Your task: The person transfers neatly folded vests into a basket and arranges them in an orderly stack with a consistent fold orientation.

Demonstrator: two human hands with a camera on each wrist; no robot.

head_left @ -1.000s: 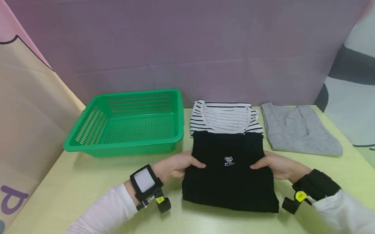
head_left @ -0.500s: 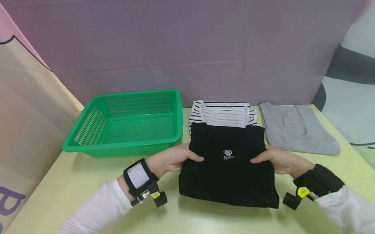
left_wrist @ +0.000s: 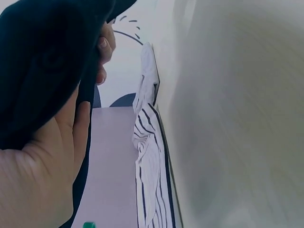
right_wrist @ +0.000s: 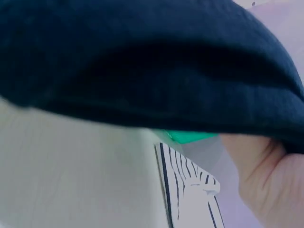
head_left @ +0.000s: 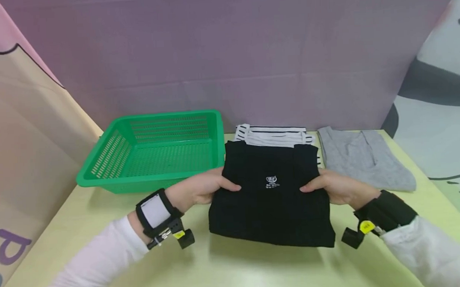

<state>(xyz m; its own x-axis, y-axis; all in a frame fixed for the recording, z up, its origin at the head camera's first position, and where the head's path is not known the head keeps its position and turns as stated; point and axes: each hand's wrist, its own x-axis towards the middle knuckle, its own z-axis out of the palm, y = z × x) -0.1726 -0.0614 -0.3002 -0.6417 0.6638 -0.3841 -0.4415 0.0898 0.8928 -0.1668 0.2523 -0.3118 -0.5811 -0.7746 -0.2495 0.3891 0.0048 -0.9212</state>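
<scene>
Head view: toward five o'clock, a folded black garment [head_left: 271,214] is held above a pale table [head_left: 174,270]. The left hand [head_left: 205,186] grips its nine o'clock edge, the right hand [head_left: 341,189] its three o'clock edge, thumbs on top. From it, a green basket [head_left: 150,178] sits at ten o'clock, a partly hidden striped garment [head_left: 276,138] at twelve, a grey garment [head_left: 369,163] at two.

Left wrist view: left hand at eight o'clock, curled round black cloth; right fingertips at eleven.

Right wrist view: black cloth across twelve, right hand at four, fingers hidden.
</scene>
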